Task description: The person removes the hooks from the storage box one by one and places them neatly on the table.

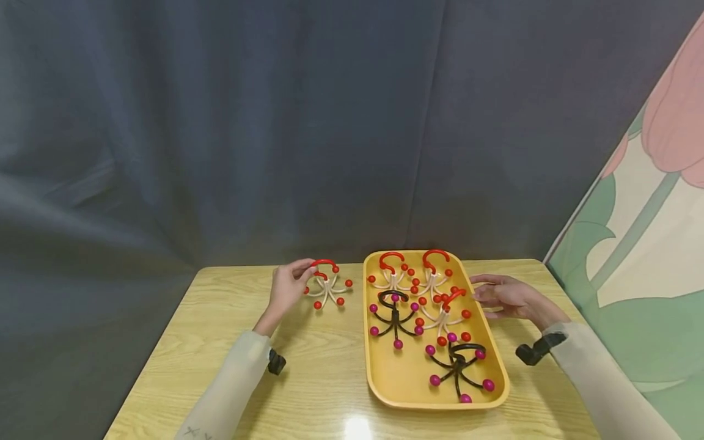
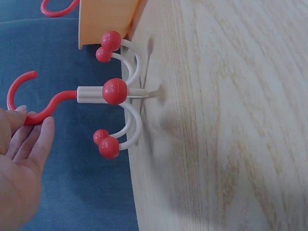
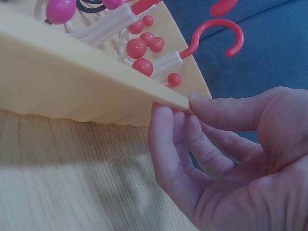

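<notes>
L hand (image 1: 289, 285): thumb + fingers pinching red hook (image 2: 49, 109) of wht rack (image 2: 90, 95) w/ red balls (image 2: 115, 91); rack just below L fingertips, tbl (image 1: 308, 366) contact can't tell | R hand (image 1: 508, 298): thumb + fingers clamped on rim (image 1: 437, 406) of ylw tray (image 1: 396, 379), tray L of R fingers | in tray, btwn hands: 3 similar wht racks (image 1: 434, 280) + 2 blk racks (image 1: 395, 317) w/ magenta balls (image 1: 488, 385)
</notes>
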### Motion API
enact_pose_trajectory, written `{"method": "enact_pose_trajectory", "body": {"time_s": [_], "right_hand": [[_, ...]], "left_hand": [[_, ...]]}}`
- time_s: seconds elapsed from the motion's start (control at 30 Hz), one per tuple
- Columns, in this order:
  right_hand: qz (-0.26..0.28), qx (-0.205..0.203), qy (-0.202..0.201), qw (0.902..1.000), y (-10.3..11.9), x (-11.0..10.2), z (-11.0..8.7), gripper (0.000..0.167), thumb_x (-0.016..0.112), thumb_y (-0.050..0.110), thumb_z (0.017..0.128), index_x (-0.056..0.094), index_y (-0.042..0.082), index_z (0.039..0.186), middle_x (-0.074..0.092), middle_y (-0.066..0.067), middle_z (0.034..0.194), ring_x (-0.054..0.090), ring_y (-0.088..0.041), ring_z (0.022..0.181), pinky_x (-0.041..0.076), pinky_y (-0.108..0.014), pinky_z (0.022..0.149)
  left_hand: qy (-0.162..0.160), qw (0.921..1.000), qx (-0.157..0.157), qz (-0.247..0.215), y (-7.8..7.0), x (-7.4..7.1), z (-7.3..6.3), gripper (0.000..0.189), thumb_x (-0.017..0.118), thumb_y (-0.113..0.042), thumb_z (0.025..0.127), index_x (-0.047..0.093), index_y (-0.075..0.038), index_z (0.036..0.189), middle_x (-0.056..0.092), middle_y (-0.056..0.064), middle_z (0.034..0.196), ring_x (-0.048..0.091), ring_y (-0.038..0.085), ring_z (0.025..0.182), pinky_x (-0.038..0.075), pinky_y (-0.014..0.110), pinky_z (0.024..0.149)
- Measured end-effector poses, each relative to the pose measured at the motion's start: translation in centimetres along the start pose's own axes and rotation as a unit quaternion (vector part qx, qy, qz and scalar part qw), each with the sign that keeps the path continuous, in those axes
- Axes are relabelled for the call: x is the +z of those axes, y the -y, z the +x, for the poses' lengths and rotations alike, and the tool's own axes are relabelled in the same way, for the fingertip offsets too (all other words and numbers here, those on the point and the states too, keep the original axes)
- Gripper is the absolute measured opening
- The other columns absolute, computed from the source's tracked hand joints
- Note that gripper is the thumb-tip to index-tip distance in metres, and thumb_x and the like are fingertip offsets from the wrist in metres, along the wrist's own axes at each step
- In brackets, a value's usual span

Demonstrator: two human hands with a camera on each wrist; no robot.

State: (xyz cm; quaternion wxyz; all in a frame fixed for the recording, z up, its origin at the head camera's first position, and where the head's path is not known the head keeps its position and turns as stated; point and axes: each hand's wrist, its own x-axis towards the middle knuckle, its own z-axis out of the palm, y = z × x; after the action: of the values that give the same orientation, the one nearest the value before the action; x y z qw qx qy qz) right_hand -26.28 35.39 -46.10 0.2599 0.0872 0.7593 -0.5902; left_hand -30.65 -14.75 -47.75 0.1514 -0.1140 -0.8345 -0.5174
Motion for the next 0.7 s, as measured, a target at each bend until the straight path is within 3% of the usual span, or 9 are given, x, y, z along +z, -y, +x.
{"method": "enact_pose_trajectory", "body": {"time_s": [0.33, 0.7], "right_hand": [[0.009, 0.000, 0.000, 1.0000, 0.1, 0.2, 0.1, 0.063, 0.065, 0.011, 0.103, 0.035, 0.002, 0.158, 0.070, 0.001, 0.107, 0.074, -0.018, 0.098, 0.066, -0.040, 0.087], [0.004, 0.002, -0.004, 1.0000, 0.1, 0.1, -0.1, 0.065, 0.064, 0.011, 0.104, 0.033, 0.001, 0.160, 0.070, 0.000, 0.108, 0.074, -0.017, 0.099, 0.065, -0.041, 0.087]], "left_hand": [[-0.009, 0.9999, -0.003, 0.014, 0.5, 0.4, 0.7, 0.018, 0.074, -0.011, 0.099, 0.080, -0.003, 0.113, 0.082, 0.018, 0.103, 0.081, 0.031, 0.096, 0.055, 0.016, 0.064], [0.003, 0.9999, 0.011, 0.010, 0.9, 0.4, 1.1, 0.020, 0.072, -0.007, 0.099, 0.078, 0.001, 0.117, 0.080, 0.023, 0.106, 0.078, 0.042, 0.098, 0.052, 0.019, 0.052]]}}
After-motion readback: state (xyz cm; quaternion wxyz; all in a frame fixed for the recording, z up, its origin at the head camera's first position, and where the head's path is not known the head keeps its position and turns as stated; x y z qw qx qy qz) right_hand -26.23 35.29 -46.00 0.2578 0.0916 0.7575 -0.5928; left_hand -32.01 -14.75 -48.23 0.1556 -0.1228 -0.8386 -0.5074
